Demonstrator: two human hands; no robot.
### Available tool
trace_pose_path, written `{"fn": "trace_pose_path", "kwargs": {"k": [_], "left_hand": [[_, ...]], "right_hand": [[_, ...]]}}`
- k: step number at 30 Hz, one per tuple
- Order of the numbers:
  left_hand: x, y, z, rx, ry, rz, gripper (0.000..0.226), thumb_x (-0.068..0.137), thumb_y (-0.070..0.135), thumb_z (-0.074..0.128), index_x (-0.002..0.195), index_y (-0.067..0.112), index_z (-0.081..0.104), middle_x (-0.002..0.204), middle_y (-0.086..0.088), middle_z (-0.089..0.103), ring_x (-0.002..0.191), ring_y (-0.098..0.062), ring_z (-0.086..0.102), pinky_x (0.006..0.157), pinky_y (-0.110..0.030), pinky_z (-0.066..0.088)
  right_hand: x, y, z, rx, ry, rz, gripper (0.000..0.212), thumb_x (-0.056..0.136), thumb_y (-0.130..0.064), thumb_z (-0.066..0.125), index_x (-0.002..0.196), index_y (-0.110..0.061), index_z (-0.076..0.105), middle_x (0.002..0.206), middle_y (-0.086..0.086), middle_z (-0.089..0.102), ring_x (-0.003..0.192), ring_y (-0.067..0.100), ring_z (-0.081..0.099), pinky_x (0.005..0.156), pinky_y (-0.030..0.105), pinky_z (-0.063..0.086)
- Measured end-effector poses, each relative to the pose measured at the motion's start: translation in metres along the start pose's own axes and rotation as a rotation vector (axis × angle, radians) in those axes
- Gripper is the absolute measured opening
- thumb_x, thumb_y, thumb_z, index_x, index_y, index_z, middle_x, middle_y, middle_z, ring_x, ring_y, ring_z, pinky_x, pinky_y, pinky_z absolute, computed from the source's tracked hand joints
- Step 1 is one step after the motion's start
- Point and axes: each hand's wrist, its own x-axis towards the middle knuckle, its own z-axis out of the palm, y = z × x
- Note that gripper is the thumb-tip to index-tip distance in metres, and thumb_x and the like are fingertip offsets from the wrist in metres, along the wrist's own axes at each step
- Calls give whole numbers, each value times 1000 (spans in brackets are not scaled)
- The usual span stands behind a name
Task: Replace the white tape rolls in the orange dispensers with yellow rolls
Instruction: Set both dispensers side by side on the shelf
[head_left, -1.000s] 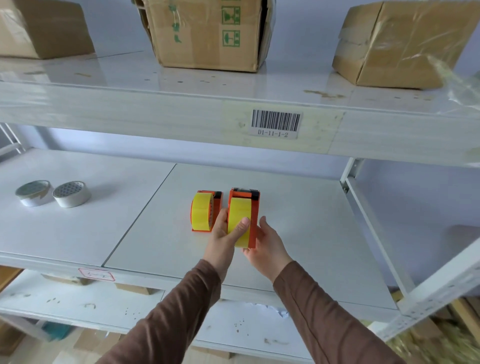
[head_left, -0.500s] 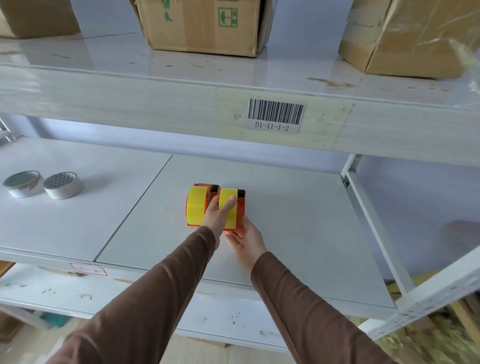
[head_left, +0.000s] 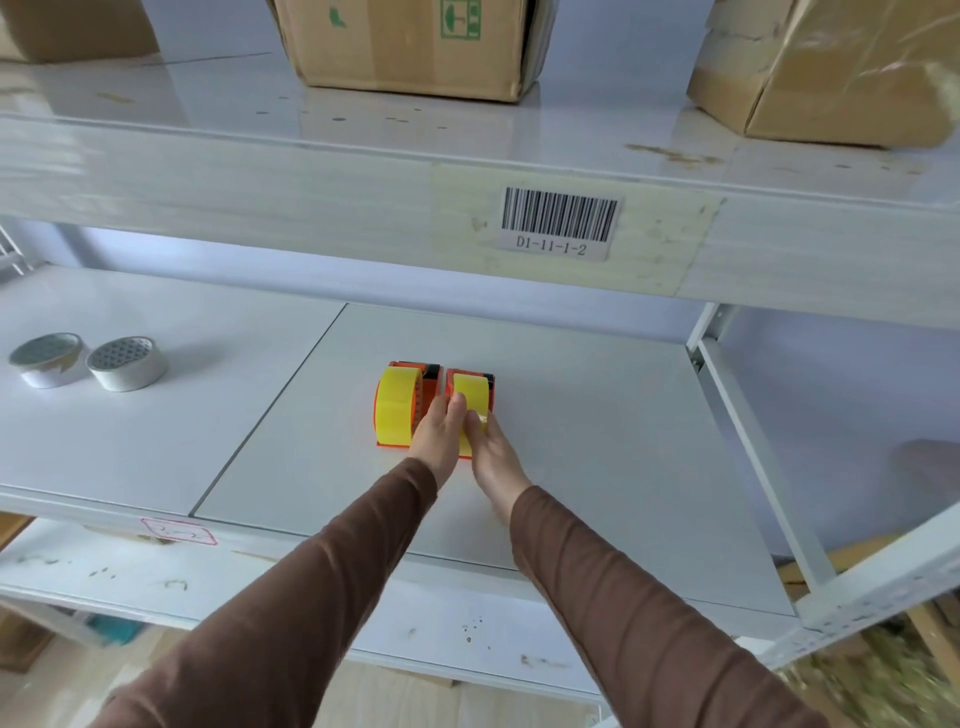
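Two orange dispensers stand side by side on the middle shelf, each with a yellow roll in it. The left dispenser (head_left: 415, 387) carries a yellow roll (head_left: 394, 413) and nothing touches it. The right dispenser (head_left: 480, 378) rests on the shelf with its yellow roll (head_left: 470, 387) partly hidden by my fingers. My left hand (head_left: 436, 436) lies against its left side and over the roll. My right hand (head_left: 493, 449) holds its near right side. Two white tape rolls (head_left: 127, 364) (head_left: 47, 359) lie flat at the far left of the shelf.
The white middle shelf (head_left: 597, 441) has a seam left of the dispensers and a metal upright (head_left: 748, 457) on the right. The shelf above (head_left: 363, 208), with a barcode label, overhangs and bears cardboard boxes (head_left: 415, 47). A lower shelf lies beneath my arms.
The right dispenser, held up in both hands a second ago, has moved away from me and down onto the shelf beside the left dispenser. Both hands are still on it.
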Motion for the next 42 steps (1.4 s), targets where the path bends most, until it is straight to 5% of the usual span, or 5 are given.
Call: {"fn": "trace_pose_path", "kwargs": {"k": [9, 14, 18, 30, 42], "left_hand": [[-8, -5, -70, -37, 428, 207, 37, 84, 32, 67, 116, 15, 58, 120, -12, 61, 102, -20, 60, 89, -36, 50], [22, -21, -95, -181, 52, -217, 80, 71, 68, 69, 134, 20, 57, 132, 0, 58, 125, -19, 47, 106, -37, 34], [22, -28, -92, -161, -113, -155, 26, 102, 41, 52, 111, 21, 66, 97, 13, 78, 94, -5, 70, 85, -18, 46], [16, -35, -81, -181, -84, -33, 45, 95, 45, 57, 131, 19, 64, 134, -6, 69, 133, -26, 57, 121, -48, 31], [-8, -41, -108, -220, 70, 9, 39, 104, 31, 50, 135, 9, 60, 134, -13, 68, 117, -21, 64, 114, -41, 41]], "right_hand": [[9, -4, -4, 124, 30, -1, 43, 104, -36, 49, 137, -9, 56, 137, 4, 61, 129, 22, 55, 98, 29, 39], [13, -4, -6, 137, -1, 49, 58, 103, -42, 49, 148, -6, 44, 155, 5, 46, 144, 22, 41, 103, 28, 30], [15, -1, -6, 113, 14, 47, 58, 102, -45, 49, 132, 4, 54, 146, 15, 55, 137, 29, 49, 99, 32, 37], [22, 13, -13, 133, -83, -27, 106, 63, -88, 63, 141, -16, 56, 147, 0, 58, 137, 17, 51, 119, 40, 34], [21, 2, 6, 144, -231, -103, 46, 94, -45, 61, 123, -10, 67, 128, 4, 71, 126, 18, 61, 109, 31, 41]]}}
